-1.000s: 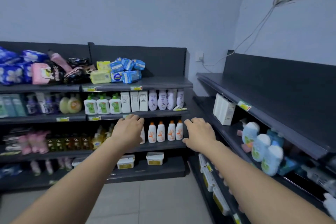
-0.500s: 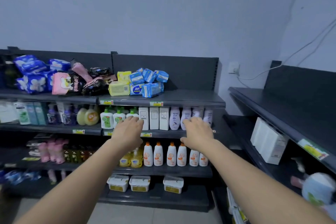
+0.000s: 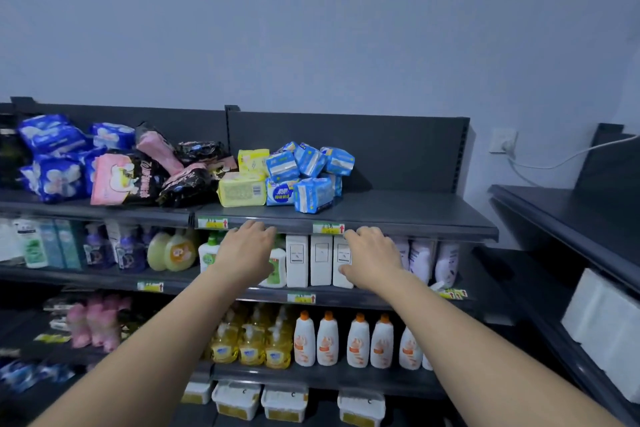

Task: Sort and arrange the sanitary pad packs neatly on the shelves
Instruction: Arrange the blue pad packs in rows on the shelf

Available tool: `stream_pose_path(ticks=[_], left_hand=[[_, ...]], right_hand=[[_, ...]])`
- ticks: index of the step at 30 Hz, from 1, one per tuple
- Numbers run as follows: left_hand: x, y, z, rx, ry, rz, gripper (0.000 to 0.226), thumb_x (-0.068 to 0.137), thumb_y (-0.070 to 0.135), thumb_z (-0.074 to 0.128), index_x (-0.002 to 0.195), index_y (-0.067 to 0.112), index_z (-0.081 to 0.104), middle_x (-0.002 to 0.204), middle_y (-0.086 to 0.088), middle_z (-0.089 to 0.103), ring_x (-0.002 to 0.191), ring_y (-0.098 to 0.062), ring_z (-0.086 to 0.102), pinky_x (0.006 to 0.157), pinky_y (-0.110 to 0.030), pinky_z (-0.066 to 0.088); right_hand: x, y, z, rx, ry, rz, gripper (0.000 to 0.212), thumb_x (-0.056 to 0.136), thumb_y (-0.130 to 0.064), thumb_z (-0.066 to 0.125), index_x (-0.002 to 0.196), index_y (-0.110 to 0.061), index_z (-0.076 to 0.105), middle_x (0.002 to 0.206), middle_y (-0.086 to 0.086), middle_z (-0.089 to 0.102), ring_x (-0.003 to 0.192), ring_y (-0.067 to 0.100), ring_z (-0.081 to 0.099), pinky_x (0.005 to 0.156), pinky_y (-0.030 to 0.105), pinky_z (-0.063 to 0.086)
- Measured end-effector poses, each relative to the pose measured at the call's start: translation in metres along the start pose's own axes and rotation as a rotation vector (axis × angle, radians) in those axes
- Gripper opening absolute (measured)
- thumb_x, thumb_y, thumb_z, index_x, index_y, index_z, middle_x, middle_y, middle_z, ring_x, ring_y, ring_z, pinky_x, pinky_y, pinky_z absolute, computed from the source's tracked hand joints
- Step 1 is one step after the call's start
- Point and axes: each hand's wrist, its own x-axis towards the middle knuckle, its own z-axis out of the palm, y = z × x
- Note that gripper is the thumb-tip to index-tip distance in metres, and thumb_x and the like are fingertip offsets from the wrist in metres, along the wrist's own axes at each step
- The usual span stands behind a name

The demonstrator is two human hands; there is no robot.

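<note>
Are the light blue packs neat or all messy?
Messy. The light blue packs lie heaped at different angles on the top shelf, some tilted over others.

Single wide-angle view from the person's head, facing forward and slightly downward, near the dark grey metal shelf unit (image 3: 398, 208). The left hand (image 3: 247, 253) and right hand (image 3: 372, 260) lie at centre frame, with the shelves just beyond them.

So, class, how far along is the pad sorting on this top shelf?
Done: nothing visibly; blue packs, yellow packs and pink-black packs lie heaped on the top shelf. In hand: nothing; left hand and right hand reach up empty. Left: all the sorting and lining up.
</note>
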Motion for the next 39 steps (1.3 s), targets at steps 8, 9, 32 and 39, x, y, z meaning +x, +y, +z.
stream_pose_path(ticks=[8,9,32,39], left_hand=[[0.089,-0.049,0.037,-0.029,-0.013,0.004,0.052,0.088,0.036,0.062,0.134,0.019,0.044,0.137,-0.001,0.046,0.130,-0.020,0.038,0.102,-0.035,0.036],[0.099,-0.053,0.042,-0.037,-0.022,0.001,0.052,0.088,0.037,0.062,0.134,0.018,0.044,0.137,-0.001,0.046,0.130,-0.020,0.037,0.102,-0.035,0.036],[0.299,-0.078,0.103,-0.230,0.024,-0.204,0.089,0.088,0.027,0.065,0.154,0.022,0.006,0.161,-0.006,0.002,0.142,-0.027,0.024,0.102,-0.039,0.042],[0.343,-0.085,0.114,-0.416,0.065,-0.248,0.094,0.090,0.040,0.063,0.153,0.032,-0.005,0.161,-0.009,-0.007,0.139,-0.034,0.032,0.105,-0.040,0.037]], right_hand=[[0.099,-0.018,0.031,0.048,-0.019,0.039,0.055,0.089,-0.044,0.061,0.134,-0.018,0.042,0.133,0.006,0.048,0.126,0.026,0.040,0.100,0.038,0.039],[0.110,-0.019,0.035,0.053,-0.023,0.040,0.056,0.089,-0.044,0.061,0.134,-0.018,0.042,0.133,0.006,0.048,0.126,0.026,0.040,0.100,0.037,0.039],[0.330,0.016,0.119,0.202,0.062,-0.073,0.063,0.090,-0.046,0.059,0.144,-0.023,0.034,0.141,0.001,0.040,0.127,0.024,0.038,0.092,0.037,0.046],[0.336,0.029,0.136,0.177,0.422,0.076,0.073,0.064,-0.087,0.038,0.076,-0.018,0.057,0.081,-0.002,0.056,0.063,0.024,0.059,0.054,0.031,0.038]])
